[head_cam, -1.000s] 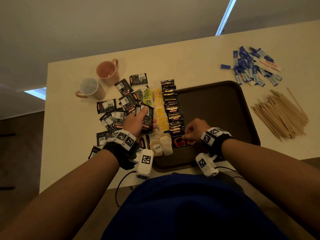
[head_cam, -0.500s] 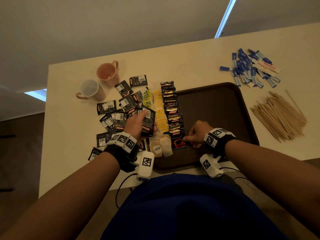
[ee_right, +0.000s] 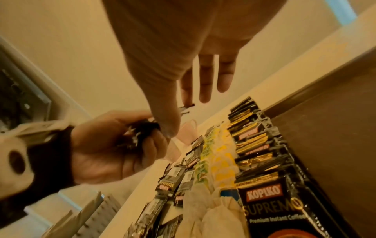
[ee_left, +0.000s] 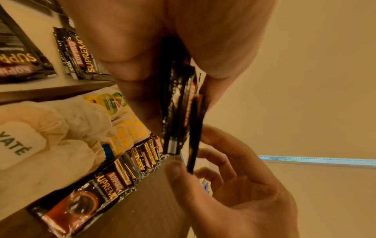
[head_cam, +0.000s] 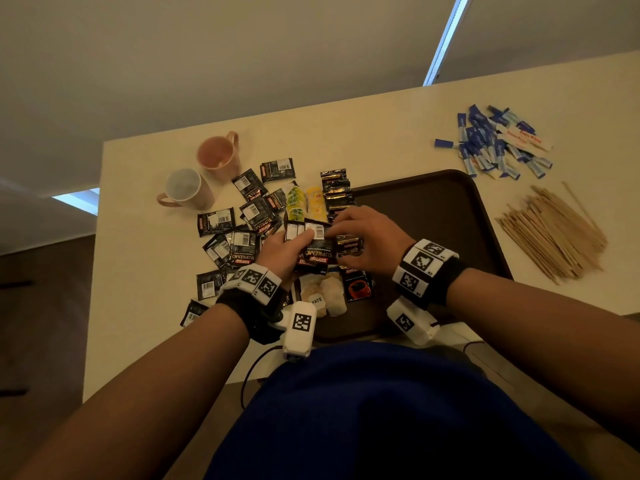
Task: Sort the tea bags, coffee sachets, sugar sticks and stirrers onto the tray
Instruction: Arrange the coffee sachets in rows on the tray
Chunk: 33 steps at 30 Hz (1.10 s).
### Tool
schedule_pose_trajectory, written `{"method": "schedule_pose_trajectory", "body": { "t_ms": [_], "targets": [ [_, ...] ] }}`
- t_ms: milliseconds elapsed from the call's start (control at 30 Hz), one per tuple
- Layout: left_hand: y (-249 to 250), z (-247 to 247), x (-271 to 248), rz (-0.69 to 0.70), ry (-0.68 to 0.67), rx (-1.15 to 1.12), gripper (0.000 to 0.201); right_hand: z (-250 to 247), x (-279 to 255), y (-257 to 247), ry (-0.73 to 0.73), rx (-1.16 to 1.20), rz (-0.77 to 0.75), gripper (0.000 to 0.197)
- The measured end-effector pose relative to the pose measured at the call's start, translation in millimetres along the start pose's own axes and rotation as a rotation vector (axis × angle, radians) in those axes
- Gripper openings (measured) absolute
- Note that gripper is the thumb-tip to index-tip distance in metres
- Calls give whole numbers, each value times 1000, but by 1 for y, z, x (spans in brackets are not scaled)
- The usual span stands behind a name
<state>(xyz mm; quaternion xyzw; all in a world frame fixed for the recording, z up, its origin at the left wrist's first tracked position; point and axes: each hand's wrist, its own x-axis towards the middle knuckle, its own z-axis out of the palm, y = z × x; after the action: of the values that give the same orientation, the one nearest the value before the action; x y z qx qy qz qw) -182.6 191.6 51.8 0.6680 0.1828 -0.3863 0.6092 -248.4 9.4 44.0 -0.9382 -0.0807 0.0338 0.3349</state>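
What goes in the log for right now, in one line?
left hand: holds sachets | right hand: pinches one sachet from them | tray: tea, coffee rows | sugar, stirrers: table

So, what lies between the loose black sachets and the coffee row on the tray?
In the head view, a column of yellow tea bags lies between them.

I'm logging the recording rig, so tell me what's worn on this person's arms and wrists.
Both forearms are bare, no sleeves. Each wrist carries a black strap ringed with white blocks printed with black square markers. A white camera pod with its own marker hangs under each wrist, trailing thin black cable.
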Motion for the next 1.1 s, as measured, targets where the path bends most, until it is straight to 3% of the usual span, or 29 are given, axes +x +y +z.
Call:
{"method": "schedule_pose_trajectory", "body": {
  "t_ms": [200,300,367,533,733,900,1100],
  "targets": [
    [-2,1,-6,-42,-46,-16,22,8,-3,-3,82,-90,-149,36],
    [-2,0,-8,-77,-42,-66,29,9,-6,1,110,-95,-158,32],
    [-2,0,-8,-80,-36,-68,22,9,-8,6,119,-103,-129,30],
    [-7,-1,-5,-85,-19,-11,12,-1,-16,18,109,52,147,18],
    [-11,-2,-4,-80,2,-13,14,-7,-37,40,-232,319,531,5],
    [-18,-1,-4,-108,10,11,12,14,-48,48,-412,353,670,6],
    [-24,-2,-5,-117,23,30,18,36,-49,51,-429,302,726,7]
  ]
}}
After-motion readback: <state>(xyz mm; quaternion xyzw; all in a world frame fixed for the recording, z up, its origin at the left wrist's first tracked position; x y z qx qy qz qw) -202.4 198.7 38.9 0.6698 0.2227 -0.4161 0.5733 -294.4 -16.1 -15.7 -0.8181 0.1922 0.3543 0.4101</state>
